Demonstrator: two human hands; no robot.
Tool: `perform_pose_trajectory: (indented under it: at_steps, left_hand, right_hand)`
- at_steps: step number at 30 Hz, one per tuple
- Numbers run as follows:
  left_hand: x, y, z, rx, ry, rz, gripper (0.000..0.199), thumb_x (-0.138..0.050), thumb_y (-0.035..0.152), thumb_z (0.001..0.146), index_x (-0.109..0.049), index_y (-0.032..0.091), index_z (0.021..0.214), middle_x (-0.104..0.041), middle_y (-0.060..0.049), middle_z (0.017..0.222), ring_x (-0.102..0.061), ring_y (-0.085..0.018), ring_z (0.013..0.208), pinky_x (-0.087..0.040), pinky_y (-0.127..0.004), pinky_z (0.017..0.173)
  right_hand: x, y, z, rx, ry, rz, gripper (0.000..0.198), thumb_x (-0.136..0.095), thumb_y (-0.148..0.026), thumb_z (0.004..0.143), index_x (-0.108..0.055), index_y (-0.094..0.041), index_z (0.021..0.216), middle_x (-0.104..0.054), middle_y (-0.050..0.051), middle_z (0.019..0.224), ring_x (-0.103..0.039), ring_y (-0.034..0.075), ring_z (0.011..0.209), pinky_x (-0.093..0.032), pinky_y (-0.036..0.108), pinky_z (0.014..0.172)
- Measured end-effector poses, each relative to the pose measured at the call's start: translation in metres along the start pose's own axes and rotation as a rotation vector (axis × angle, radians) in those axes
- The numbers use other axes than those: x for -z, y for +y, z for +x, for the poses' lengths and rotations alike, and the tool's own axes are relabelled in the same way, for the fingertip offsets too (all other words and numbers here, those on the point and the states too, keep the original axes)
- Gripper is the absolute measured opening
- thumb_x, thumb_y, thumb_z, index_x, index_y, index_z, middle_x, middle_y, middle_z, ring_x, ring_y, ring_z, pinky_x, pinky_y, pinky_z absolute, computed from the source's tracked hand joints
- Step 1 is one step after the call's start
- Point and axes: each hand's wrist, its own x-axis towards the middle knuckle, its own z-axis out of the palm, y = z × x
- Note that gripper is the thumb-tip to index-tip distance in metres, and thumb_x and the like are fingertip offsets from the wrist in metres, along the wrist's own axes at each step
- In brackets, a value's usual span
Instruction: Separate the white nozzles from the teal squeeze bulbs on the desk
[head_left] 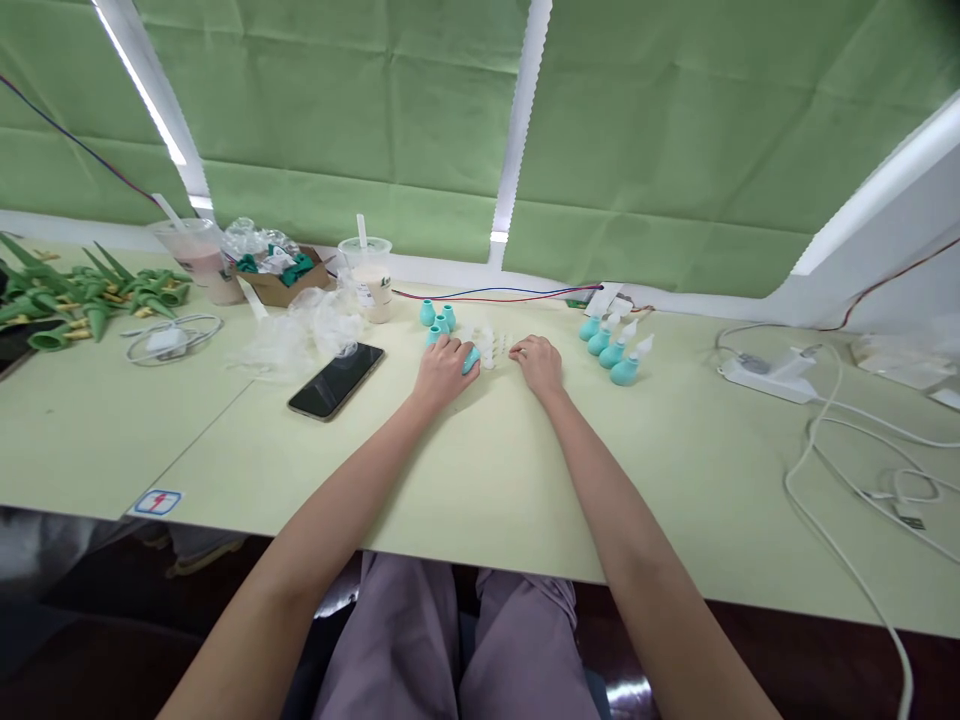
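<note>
My left hand (pixel 442 368) rests on the pale green table (pixel 480 470), its fingers closed over a small teal rubber bulb (pixel 471 359). Three more teal bulbs (pixel 437 318) stand just behind it. My right hand (pixel 538 362) lies palm down beside a cluster of small clear plastic tips (pixel 489 344), fingertips touching them; whether it grips one is hidden. To the right lies a row of several assembled teal bulbs with white nozzles (pixel 615 345).
A black phone (pixel 336 380) lies left of my hands, beside crumpled clear bags (pixel 300 330). Two drink cups (pixel 369 280), a cardboard box (pixel 281 275) and green cone parts (pixel 67 300) sit at the left. A white power strip (pixel 765 378) and cables (pixel 862 470) lie at the right.
</note>
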Motion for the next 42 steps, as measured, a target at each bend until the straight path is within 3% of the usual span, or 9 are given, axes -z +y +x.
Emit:
perform_pose_trajectory:
  at_steps: [11, 16, 19, 22, 27, 34, 39, 42]
  left_hand:
    - [0.002, 0.002, -0.001, -0.015, 0.017, 0.010, 0.028, -0.042, 0.034, 0.088, -0.060, 0.017, 0.100, -0.060, -0.009, 0.088, -0.051, -0.026, 0.096, -0.038, -0.035, 0.076]
    - [0.004, 0.004, -0.001, -0.023, 0.002, 0.044, 0.029, -0.040, 0.035, 0.089, -0.059, 0.017, 0.103, -0.060, -0.010, 0.089, -0.051, -0.026, 0.095, -0.037, -0.036, 0.076]
    - [0.006, 0.005, -0.001, -0.055, -0.002, 0.093, 0.030, -0.039, 0.034, 0.089, -0.058, 0.019, 0.106, -0.059, -0.011, 0.092, -0.051, -0.027, 0.096, -0.036, -0.037, 0.075]
    - [0.008, 0.005, -0.001, -0.065, 0.010, 0.127, 0.029, -0.039, 0.032, 0.089, -0.058, 0.020, 0.106, -0.058, -0.011, 0.096, -0.051, -0.028, 0.096, -0.036, -0.038, 0.076]
    - [0.010, 0.004, 0.000, 0.007, 0.014, 0.063, 0.026, -0.043, 0.033, 0.087, -0.061, 0.019, 0.100, -0.058, -0.012, 0.099, -0.052, -0.028, 0.098, -0.037, -0.038, 0.080]
    - [0.019, 0.007, 0.006, 0.153, -0.150, -0.216, 0.033, -0.042, 0.042, 0.089, -0.059, 0.024, 0.110, -0.062, -0.007, 0.102, -0.060, -0.021, 0.089, -0.043, -0.028, 0.068]
    - [0.019, 0.010, 0.006, 0.156, -0.209, -0.134, 0.033, -0.040, 0.041, 0.090, -0.060, 0.020, 0.105, -0.063, -0.010, 0.095, -0.062, -0.023, 0.091, -0.044, -0.027, 0.069]
    - [0.018, 0.015, 0.006, 0.158, -0.181, -0.066, 0.035, -0.035, 0.039, 0.092, -0.057, 0.017, 0.109, -0.063, -0.013, 0.097, -0.061, -0.025, 0.095, -0.044, -0.028, 0.070]
  right_hand:
    - [0.006, -0.003, -0.002, -0.010, 0.046, 0.019, 0.019, -0.049, -0.025, 0.087, -0.068, -0.021, 0.090, -0.066, 0.006, 0.092, -0.058, 0.019, 0.085, -0.035, 0.032, 0.076]
    - [0.014, -0.013, -0.005, -0.085, 0.152, 0.302, 0.035, -0.039, -0.041, 0.090, -0.066, -0.021, 0.095, -0.067, 0.006, 0.093, -0.057, 0.016, 0.072, -0.039, 0.029, 0.073]
    - [0.013, -0.026, -0.004, -0.106, -0.043, 0.666, 0.048, -0.037, -0.055, 0.086, -0.068, -0.019, 0.089, -0.067, 0.004, 0.081, -0.054, 0.013, 0.060, -0.042, 0.026, 0.064]
    - [0.012, -0.043, -0.001, -0.118, -0.264, 0.924, 0.046, -0.049, -0.060, 0.077, -0.068, -0.018, 0.078, -0.064, 0.002, 0.070, -0.048, 0.010, 0.052, -0.040, 0.024, 0.056]
    - [0.024, -0.059, 0.000, -0.226, -0.356, 1.114, 0.039, -0.068, -0.053, 0.062, -0.068, -0.017, 0.077, -0.059, 0.000, 0.064, -0.038, 0.006, 0.046, -0.031, 0.022, 0.044]
    - [0.030, -0.052, 0.002, -0.163, -0.278, 1.164, 0.034, -0.072, -0.045, 0.058, -0.069, -0.017, 0.078, -0.060, 0.000, 0.063, -0.051, 0.010, 0.054, -0.040, 0.021, 0.045]
    - [0.028, -0.048, 0.004, -0.102, -0.262, 1.101, 0.034, -0.074, -0.041, 0.057, -0.070, -0.017, 0.080, -0.061, 0.000, 0.063, -0.055, 0.011, 0.055, -0.047, 0.024, 0.048]
    - [0.029, -0.054, 0.005, -0.065, -0.155, 1.066, 0.033, -0.074, -0.041, 0.058, -0.071, -0.018, 0.080, -0.060, 0.001, 0.068, -0.057, 0.012, 0.056, -0.050, 0.025, 0.049]
